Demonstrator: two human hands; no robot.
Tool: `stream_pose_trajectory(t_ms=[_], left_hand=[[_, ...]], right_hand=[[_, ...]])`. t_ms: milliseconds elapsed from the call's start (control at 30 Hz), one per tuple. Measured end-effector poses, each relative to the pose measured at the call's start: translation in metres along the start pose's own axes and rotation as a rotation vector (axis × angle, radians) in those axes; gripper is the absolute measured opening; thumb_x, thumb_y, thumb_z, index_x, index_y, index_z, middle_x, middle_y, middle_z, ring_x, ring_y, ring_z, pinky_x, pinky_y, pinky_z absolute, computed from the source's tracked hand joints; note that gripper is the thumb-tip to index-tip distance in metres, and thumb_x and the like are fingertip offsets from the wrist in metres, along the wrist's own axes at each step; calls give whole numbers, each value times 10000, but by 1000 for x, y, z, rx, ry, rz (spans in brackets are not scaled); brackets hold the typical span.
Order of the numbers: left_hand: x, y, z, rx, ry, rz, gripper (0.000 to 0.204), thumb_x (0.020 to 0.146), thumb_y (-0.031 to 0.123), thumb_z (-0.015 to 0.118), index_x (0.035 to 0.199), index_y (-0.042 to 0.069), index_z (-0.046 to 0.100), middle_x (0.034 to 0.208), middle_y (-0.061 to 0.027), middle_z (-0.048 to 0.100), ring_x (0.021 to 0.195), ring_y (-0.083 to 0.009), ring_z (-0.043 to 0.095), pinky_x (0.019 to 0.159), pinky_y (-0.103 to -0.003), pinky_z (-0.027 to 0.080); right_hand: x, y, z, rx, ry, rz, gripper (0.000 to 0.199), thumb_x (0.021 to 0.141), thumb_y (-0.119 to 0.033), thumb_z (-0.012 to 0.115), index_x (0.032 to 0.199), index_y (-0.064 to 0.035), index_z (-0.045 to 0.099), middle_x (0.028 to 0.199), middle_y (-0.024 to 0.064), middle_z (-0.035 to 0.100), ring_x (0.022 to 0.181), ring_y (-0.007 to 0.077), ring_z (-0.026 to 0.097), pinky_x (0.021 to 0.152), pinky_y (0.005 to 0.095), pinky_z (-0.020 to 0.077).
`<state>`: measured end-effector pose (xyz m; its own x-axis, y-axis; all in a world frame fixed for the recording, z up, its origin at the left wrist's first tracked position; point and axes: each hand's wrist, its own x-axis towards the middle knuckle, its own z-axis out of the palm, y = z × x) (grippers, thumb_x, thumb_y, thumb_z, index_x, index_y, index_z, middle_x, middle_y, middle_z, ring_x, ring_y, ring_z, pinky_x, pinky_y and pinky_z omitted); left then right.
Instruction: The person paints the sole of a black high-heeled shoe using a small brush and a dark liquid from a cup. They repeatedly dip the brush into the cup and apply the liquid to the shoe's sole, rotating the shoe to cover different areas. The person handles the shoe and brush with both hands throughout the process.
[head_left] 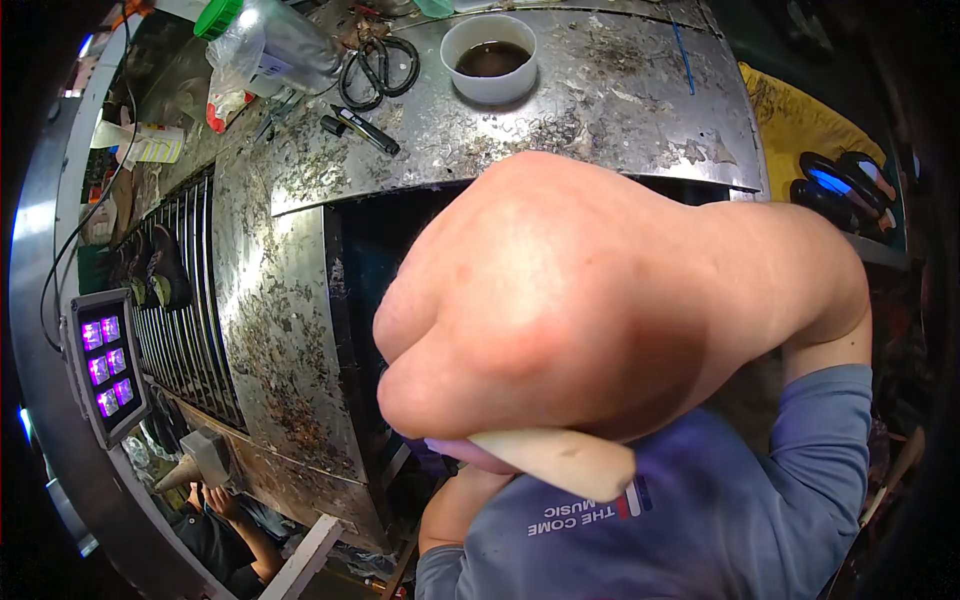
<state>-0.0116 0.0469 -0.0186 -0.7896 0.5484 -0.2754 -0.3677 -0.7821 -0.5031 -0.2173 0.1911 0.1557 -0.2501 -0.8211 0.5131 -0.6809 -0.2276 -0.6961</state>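
Very close and large in the middle of the head view is my right hand, its fingers curled closed. Under it a pale, rounded wooden handle sticks out toward my chest, gripped in the fist. Whatever the handle belongs to is hidden behind the hand. Of my left side, only part of the bare arm shows, running up from the grey sleeve. The left hand itself is covered by the right one. A purple glow falls on the skin near the handle.
On the stained metal bench stand a white tub of dark liquid, black-handled scissors, a marker and a green-lidded clear jar. A lamp with purple lights is at left. Another person's hands show lower left.
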Motion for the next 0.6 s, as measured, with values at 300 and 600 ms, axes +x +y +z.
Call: stream_pose_trajectory(t_ms=[300,600], left_hand=[[11,-5,-7,-122,-180,-163,273,1053,203,543,1197,-24,591,884,-144,732,714,-211,736,539,-294,597],[19,-10,-15,-217,-399,-332,264,1059,191,528,1197,-27,585,877,-156,734,709,-219,739,537,-298,598]], right_hand=[[2,3,-14,158,-164,68,163,743,-161,724,693,-22,657,655,175,616,639,397,616,572,437,524],[-10,13,13,227,70,-12,218,775,-111,733,683,-69,540,652,71,526,597,315,578,496,420,445]])
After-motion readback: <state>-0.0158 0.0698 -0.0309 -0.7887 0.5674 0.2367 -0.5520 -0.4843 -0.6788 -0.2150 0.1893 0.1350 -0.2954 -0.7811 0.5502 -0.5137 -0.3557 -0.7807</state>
